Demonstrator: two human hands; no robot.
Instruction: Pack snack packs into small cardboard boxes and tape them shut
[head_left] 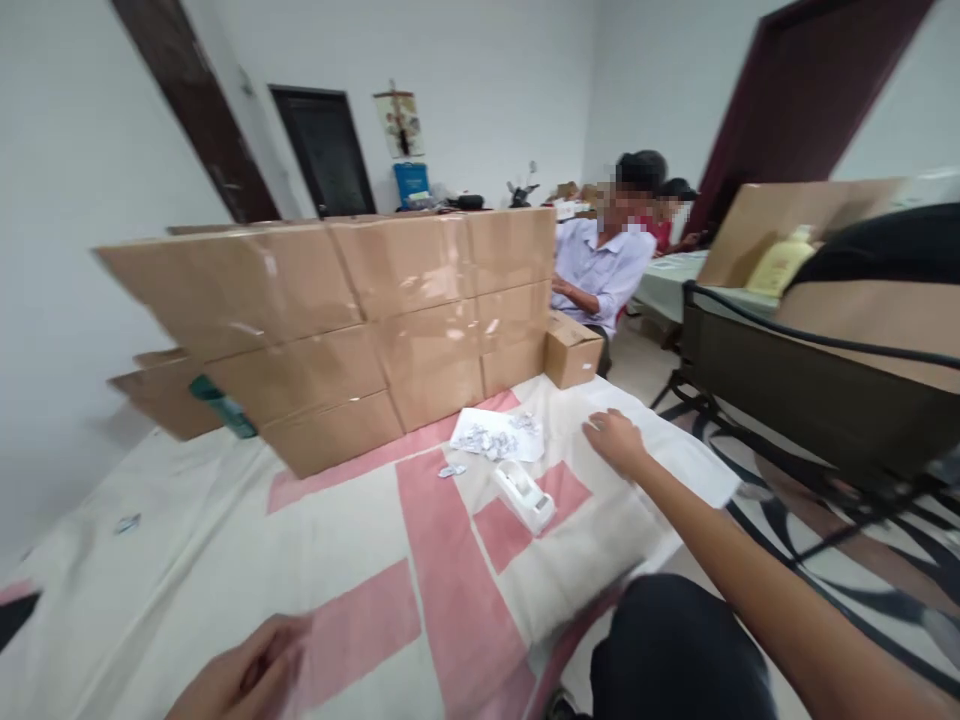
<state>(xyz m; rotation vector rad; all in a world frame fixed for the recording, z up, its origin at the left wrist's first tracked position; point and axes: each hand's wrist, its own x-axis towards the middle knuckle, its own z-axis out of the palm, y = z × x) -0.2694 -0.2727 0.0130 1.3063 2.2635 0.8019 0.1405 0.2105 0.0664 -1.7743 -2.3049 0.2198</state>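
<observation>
My left hand is low over the cloth-covered table, smeared by motion. Its thumb and fingers are loosely bent and apart, and nothing shows between them. Out to the right, my right hand is over a white sheet at the table's edge, its fingers slightly bent and apart; I see nothing held. Between the hands sits a white tape dispenser. Behind it, a white paper bears a pile of small silvery pieces. A similar small piece lies beside the paper.
A wall of taped cardboard panels crosses the table's far side. At its right end is a small carton. A green object leans at the left. Behind sits a person in a light shirt. A dark chair stands right.
</observation>
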